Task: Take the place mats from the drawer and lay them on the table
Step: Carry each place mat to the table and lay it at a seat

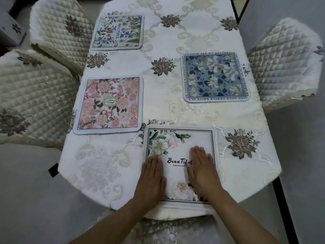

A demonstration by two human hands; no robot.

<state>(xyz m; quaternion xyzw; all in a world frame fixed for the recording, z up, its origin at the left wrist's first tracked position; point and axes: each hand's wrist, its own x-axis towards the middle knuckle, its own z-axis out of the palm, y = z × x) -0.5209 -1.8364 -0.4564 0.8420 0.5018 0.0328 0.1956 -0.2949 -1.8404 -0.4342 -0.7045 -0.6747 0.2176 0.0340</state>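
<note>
We've got left hand (152,180) and right hand (202,170) pressed flat, fingers straight, on white mat (177,173), just beside pink mat (110,104).

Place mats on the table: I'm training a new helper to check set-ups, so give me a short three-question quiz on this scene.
1. True or false: the left hand and the right hand both lie flat on the white mat at the near edge.
2. How many mats in all lie on the table? A) three B) four C) five
3. Fill in: the pink floral mat lies to the person's ___ of the blue leaf mat.

Key: 1 true. 2 B, counting the far flower mat. 3 left.
</note>
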